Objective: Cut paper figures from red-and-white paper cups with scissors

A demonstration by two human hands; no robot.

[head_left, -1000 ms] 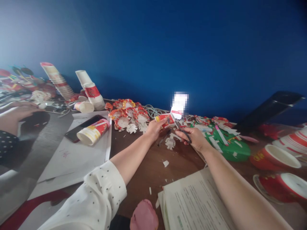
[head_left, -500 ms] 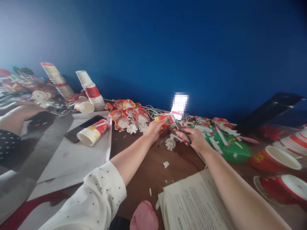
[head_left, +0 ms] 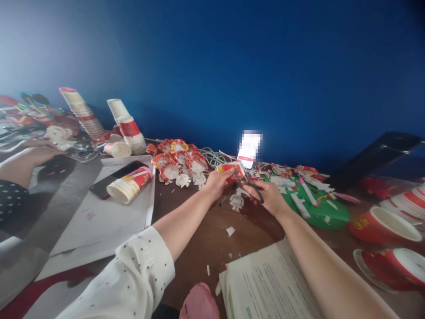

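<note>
My left hand holds a red and white piece of cut paper cup above the brown table. My right hand grips black-handled scissors, whose blades reach up into that piece. Both hands are close together at mid-table. Just below them lies a white cut-out figure and small paper scraps. Behind the left hand sits a heap of finished red and white cut-outs.
A paper cup lies on white sheets beside a phone. Cup stacks stand at the back left. A green disc with pens, red cups, printed papers and another person's arm surround the work spot.
The view dropped slightly. My hands moved a little nearer to each other, and the scissors stay at the cup piece.
</note>
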